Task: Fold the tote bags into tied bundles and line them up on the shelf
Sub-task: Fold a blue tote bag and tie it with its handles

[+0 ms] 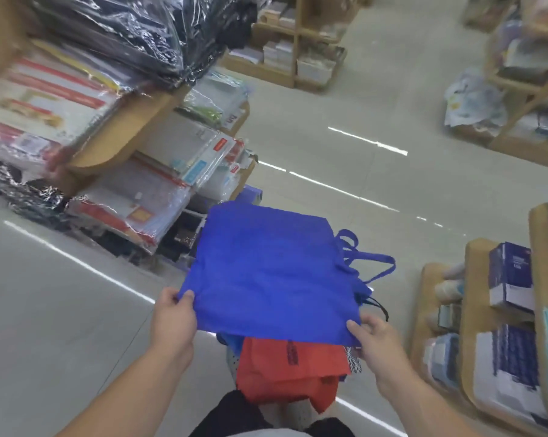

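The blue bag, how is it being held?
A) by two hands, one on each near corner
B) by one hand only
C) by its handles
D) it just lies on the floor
A: the left hand and the right hand each pinch a near corner of the blue bag; its handles hang free.

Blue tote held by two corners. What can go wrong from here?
1. The left hand and right hand only pinch the blue tote at its near corners. The far edge looks unsupported and may sag, skewing the fold.
2. Its loose handles stick out on the right and could get folded in unevenly.
3. The red bag piled below might slide off.
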`<move>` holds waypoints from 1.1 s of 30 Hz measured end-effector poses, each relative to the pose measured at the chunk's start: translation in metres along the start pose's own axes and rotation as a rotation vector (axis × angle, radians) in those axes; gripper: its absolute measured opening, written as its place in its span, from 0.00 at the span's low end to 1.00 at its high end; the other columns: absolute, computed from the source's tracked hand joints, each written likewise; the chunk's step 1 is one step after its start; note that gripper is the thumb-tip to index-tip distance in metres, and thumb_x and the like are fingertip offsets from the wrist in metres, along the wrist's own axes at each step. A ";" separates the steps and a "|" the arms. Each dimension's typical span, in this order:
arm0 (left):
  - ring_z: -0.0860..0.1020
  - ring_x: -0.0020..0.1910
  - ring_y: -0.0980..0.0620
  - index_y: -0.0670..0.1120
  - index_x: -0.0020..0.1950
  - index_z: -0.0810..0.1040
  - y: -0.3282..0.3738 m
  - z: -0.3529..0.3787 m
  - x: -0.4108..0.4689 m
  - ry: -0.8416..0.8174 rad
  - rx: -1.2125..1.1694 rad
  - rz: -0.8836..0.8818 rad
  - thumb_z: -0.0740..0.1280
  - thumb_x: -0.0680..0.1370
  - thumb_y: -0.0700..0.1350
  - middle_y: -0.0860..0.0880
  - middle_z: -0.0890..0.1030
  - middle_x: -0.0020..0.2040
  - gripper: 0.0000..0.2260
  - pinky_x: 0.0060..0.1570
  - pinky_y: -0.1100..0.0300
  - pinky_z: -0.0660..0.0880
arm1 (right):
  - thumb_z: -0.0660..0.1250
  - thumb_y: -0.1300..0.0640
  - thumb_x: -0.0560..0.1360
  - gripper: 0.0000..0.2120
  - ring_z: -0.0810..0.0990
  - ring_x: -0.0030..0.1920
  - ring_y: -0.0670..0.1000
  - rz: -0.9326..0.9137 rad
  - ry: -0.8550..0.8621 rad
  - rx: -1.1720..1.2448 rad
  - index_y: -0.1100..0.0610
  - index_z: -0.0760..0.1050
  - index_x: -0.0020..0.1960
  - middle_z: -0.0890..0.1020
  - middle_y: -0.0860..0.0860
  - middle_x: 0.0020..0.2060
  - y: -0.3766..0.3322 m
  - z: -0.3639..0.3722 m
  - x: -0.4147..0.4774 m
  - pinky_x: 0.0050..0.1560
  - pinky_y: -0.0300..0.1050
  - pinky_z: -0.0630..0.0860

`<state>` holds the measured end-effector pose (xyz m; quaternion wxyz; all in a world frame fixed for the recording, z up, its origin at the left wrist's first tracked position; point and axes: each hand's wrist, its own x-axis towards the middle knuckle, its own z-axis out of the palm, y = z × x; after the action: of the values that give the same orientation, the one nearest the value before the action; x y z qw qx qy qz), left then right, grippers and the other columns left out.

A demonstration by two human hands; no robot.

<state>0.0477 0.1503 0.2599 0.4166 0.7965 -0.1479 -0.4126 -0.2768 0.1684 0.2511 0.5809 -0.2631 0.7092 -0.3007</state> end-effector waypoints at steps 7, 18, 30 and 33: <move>0.74 0.40 0.48 0.53 0.46 0.74 0.030 -0.049 -0.065 0.064 -0.064 0.268 0.61 0.84 0.45 0.47 0.77 0.44 0.07 0.39 0.54 0.70 | 0.72 0.48 0.72 0.14 0.75 0.32 0.49 -0.046 -0.316 -0.837 0.54 0.72 0.36 0.76 0.47 0.29 0.002 0.017 -0.017 0.37 0.47 0.73; 0.81 0.44 0.37 0.54 0.48 0.81 0.112 -0.247 -0.080 -0.219 0.287 0.565 0.65 0.82 0.39 0.41 0.83 0.47 0.11 0.50 0.43 0.78 | 0.76 0.36 0.65 0.48 0.59 0.78 0.53 -1.136 -0.339 -0.960 0.43 0.58 0.79 0.62 0.51 0.78 -0.184 0.202 -0.079 0.76 0.52 0.61; 0.82 0.38 0.55 0.44 0.53 0.80 0.106 -0.512 0.069 0.152 -0.064 0.512 0.65 0.83 0.40 0.48 0.85 0.44 0.05 0.37 0.65 0.78 | 0.76 0.61 0.73 0.08 0.75 0.35 0.50 -0.839 -0.512 -0.566 0.61 0.78 0.40 0.80 0.62 0.37 -0.179 0.444 -0.149 0.37 0.46 0.69; 0.82 0.45 0.49 0.48 0.51 0.81 0.112 -0.556 0.115 0.206 -0.143 0.488 0.67 0.82 0.41 0.45 0.85 0.49 0.05 0.48 0.55 0.79 | 0.73 0.61 0.76 0.03 0.78 0.35 0.47 -0.813 -0.580 -0.565 0.55 0.82 0.45 0.84 0.51 0.37 -0.177 0.498 -0.159 0.34 0.37 0.71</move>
<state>0.5649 0.3162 0.4605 0.5716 0.7436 -0.2629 -0.2263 0.2462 0.1026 0.4141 0.4963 -0.7315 0.4156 -0.2141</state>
